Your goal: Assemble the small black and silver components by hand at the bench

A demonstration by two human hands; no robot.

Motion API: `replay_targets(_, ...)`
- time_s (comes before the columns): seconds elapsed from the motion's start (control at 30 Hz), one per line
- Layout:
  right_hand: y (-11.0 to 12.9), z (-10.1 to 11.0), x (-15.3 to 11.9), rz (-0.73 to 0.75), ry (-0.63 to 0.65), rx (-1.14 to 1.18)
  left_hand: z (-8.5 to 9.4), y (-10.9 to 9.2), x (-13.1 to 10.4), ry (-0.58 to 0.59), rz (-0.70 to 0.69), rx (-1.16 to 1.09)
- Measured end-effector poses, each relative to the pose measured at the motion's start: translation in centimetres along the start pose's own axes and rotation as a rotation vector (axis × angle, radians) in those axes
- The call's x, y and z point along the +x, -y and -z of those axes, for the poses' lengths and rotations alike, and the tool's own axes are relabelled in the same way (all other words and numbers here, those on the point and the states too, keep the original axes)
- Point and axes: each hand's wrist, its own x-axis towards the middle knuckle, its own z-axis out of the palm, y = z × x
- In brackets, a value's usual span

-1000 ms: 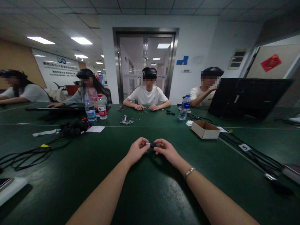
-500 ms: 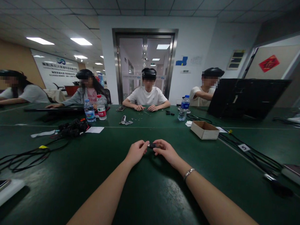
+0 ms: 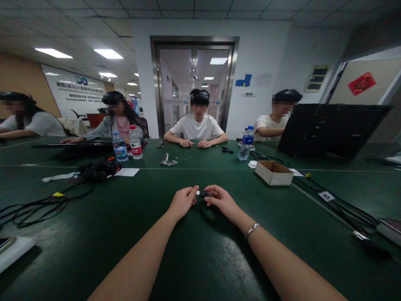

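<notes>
A small, slim black piece with a silver end [image 3: 203,194] is held level between my two hands, just above the green table. The thumb and fingers of my left hand [image 3: 182,202] are closed on its silver end. At the black end, my right hand [image 3: 224,201] pinches it between thumb and fingers, with a metal bracelet on that wrist. Fingertips cover both ends, so its exact kind cannot be made out.
Beyond my hands lie small metal parts [image 3: 169,161]. An open cardboard box [image 3: 273,174] stands to the right, near a water bottle [image 3: 246,144] and black cables [image 3: 336,208]. Two more bottles and a dark bundle [image 3: 99,169] are left. A person sits opposite.
Both hands stay in nearly the same place, still gripping the small piece. Its silver end shows slightly more clearly beside my left fingertips.
</notes>
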Motion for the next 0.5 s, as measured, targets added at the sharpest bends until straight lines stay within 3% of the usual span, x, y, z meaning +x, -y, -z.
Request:
replay_targets(0.3, 0.2, -0.4, 0.0, -0.003, -0.069, 0.046, -0.4, -2.2, -0.4, -0.049, 0.085, -0.457)
replay_targets(0.5, 0.8, -2.2, -0.4, -0.056, -0.024, 0.176, -1.9, -3.3, -0.6, -0.045, 0.002, -0.718)
